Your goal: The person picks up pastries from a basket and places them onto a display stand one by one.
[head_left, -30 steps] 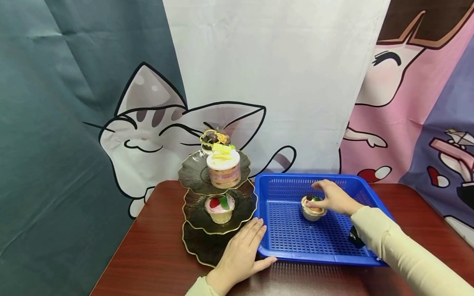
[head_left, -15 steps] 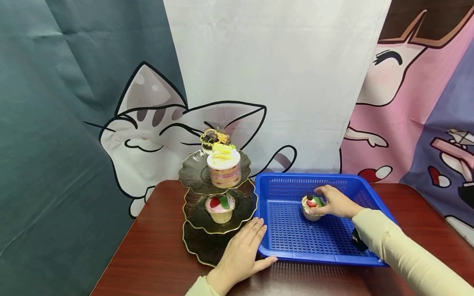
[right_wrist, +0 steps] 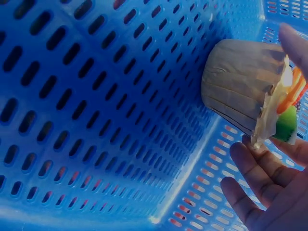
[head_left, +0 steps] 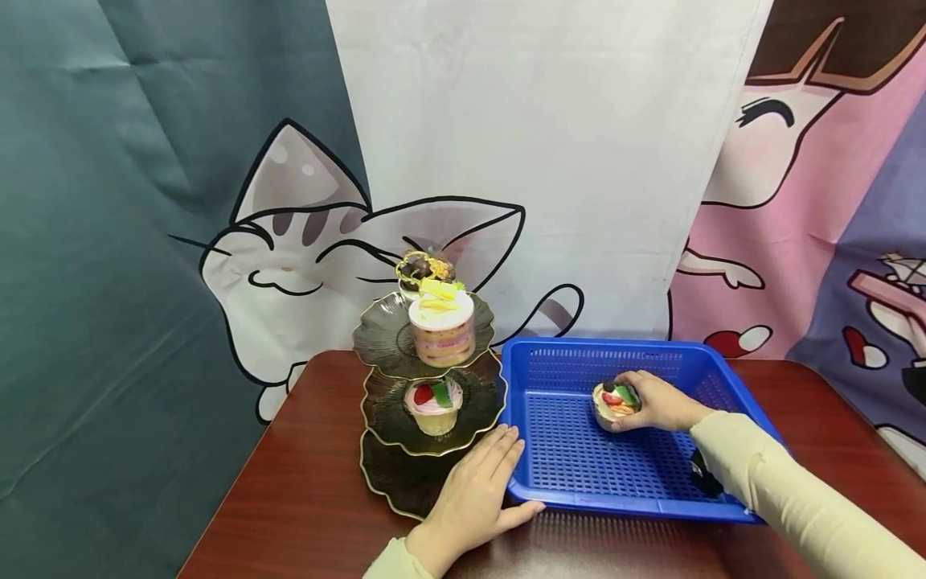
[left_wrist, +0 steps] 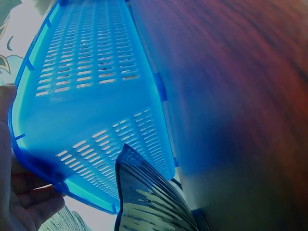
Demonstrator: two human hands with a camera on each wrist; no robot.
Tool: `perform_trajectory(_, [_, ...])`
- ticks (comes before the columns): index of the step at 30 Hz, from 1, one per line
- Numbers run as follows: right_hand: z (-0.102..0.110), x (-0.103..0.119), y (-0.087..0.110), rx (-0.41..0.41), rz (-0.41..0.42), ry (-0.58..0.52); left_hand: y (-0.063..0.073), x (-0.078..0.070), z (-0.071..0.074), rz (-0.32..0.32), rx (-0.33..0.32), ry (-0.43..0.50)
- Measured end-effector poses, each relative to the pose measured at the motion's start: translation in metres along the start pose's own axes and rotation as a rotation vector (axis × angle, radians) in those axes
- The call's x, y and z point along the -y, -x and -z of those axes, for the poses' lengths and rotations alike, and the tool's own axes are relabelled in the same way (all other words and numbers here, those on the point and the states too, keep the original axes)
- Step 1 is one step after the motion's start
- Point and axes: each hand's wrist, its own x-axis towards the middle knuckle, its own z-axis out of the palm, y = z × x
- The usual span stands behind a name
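My right hand [head_left: 660, 402] reaches into a blue plastic basket [head_left: 600, 505] and grips a fruit-topped cupcake [head_left: 613, 404] by its upper rim. In the right wrist view, the thumb [right_wrist: 294, 45] is at one side of the rim of the cupcake's pleated pale wrapper [right_wrist: 240, 82], with fingers at the other side. The cupcake is close over the basket's perforated floor. My left hand [head_left: 470, 490] rests with straight fingers along the basket's left rim, its thumb at the front rim. In the left wrist view, fingers [left_wrist: 41, 202] lie at the basket's corner.
Left of the basket, a three-tier dark stand with gold edges [head_left: 383, 322] holds a layered dessert cup [head_left: 443, 338], a chocolate-topped dessert [head_left: 419, 269] behind it, and a pink-cream cupcake [head_left: 434, 406]. A small black object [head_left: 703, 474] shows beneath my right wrist. A printed curtain hangs behind the table.
My right hand's fingers and thumb have moved in on the cupcake's rim, and the cupcake now tilts slightly. My left hand has stayed at the basket's corner.
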Motion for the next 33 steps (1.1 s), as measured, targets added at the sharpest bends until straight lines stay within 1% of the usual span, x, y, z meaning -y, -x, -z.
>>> perform_trajectory(7, [0.0015, -0.0002, -0.0002, -0.013, 0.025, 0.004, -0.0009, -0.0001, -0.0011, 0.001, -0.008, 0.006])
perform_trajectory(18, [-0.0004, -0.0022, -0.0018, -0.055, 0.036, -0.005, -0.0005, -0.0002, -0.0008, 0.005, -0.003, -0.002])
perform_trajectory(24, [-0.0015, -0.0035, -0.0006, -0.065, 0.042, -0.03, -0.0003, -0.0007, -0.001, 0.003, 0.004, 0.001])
perform_trajectory(30, [0.0011, 0.001, 0.0014, -0.108, 0.056, -0.039, 0.0002, -0.0009, 0.0002, 0.002, 0.013, 0.004])
perform_trajectory(33, [0.0045, 0.0057, 0.001, -0.117, 0.058, -0.046, 0.0002, -0.0007, 0.0011, 0.007, 0.015, 0.003])
